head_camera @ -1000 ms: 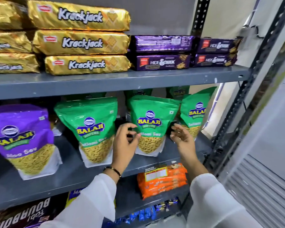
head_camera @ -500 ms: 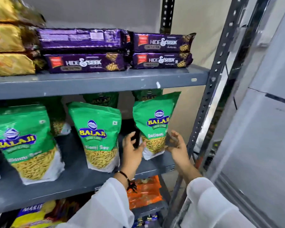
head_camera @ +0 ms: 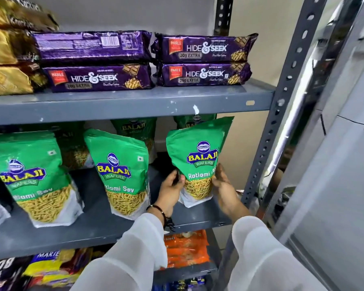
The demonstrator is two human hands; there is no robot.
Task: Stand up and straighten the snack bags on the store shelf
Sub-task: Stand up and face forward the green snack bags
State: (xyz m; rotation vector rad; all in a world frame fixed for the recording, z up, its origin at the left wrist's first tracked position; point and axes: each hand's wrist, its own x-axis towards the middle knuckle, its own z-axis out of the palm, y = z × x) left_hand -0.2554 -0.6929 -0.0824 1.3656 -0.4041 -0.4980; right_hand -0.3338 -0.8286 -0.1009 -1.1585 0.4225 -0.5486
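Grey metal shelving (head_camera: 135,106) fills the view, with a pale wall behind it and a perforated upright (head_camera: 282,97) at its right end. On the middle shelf (head_camera: 97,225) stands a row of green Balaji Ratlami Sev bags, with more of the same behind them. The rightmost green bag (head_camera: 195,156) sits near the shelf's right end, upright with its top leaning slightly to the right. The left hand (head_camera: 170,192) grips its lower left edge, thumb on the front, and the right hand (head_camera: 223,187) presses flat against its lower right side, so the bag is held between both hands. A black bead bracelet (head_camera: 158,211) circles the left wrist, and white sleeves (head_camera: 139,255) cover both forearms. To the left, the middle green bag (head_camera: 122,173) stands tilted, well apart from the held one, and another green bag (head_camera: 34,179) stands farther left. On the upper shelf lie stacked purple Hide & Seek packs (head_camera: 202,61) beside gold packs (head_camera: 6,59). Orange packs (head_camera: 185,248) lie on the lower shelf.
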